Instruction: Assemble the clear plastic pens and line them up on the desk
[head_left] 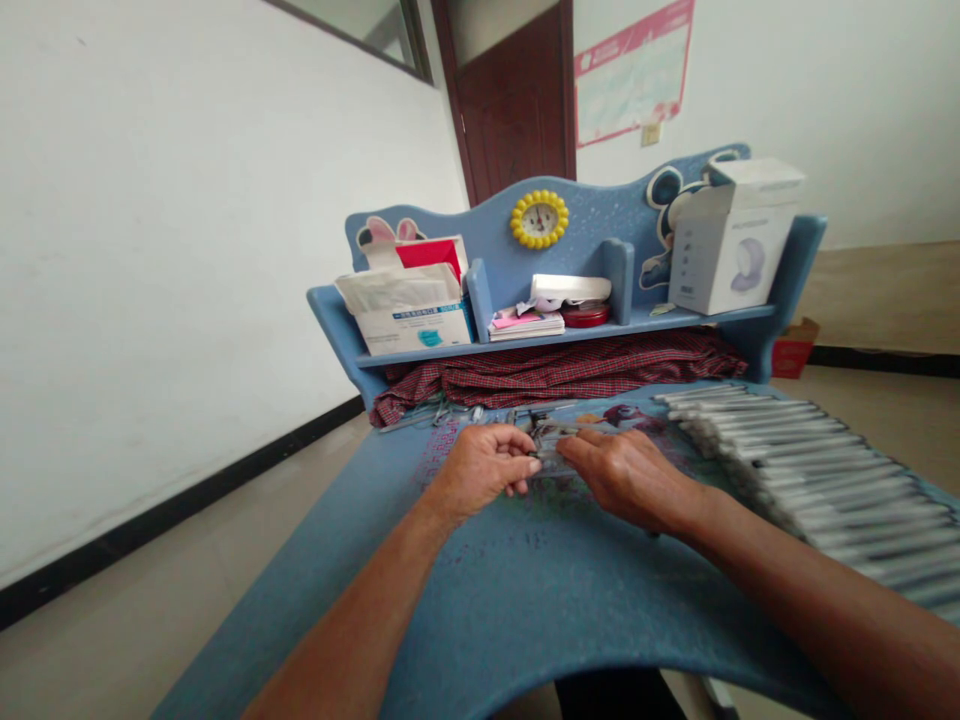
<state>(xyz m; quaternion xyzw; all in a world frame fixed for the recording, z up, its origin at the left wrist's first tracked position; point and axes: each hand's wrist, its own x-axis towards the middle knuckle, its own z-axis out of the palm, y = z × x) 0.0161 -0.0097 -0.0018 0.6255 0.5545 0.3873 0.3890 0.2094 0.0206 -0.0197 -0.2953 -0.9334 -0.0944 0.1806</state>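
Note:
My left hand (pixel 484 465) and my right hand (pixel 626 475) meet over the middle of a blue child's desk (pixel 525 590). Both have their fingers pinched together on a small clear packet (pixel 547 452) with dark metal parts in it. The packet lies low over the desk top, between the two sets of fingertips. More small metal pieces (pixel 450 412) lie scattered just beyond my hands.
A long row of overlapping clear packets (pixel 817 475) runs along the right side. A red plaid cloth (pixel 555 372) lies under the shelf, which holds a mask box (pixel 412 320), papers, a white carton (pixel 731 240) and a yellow clock (pixel 538 219). White wall left, brown door behind.

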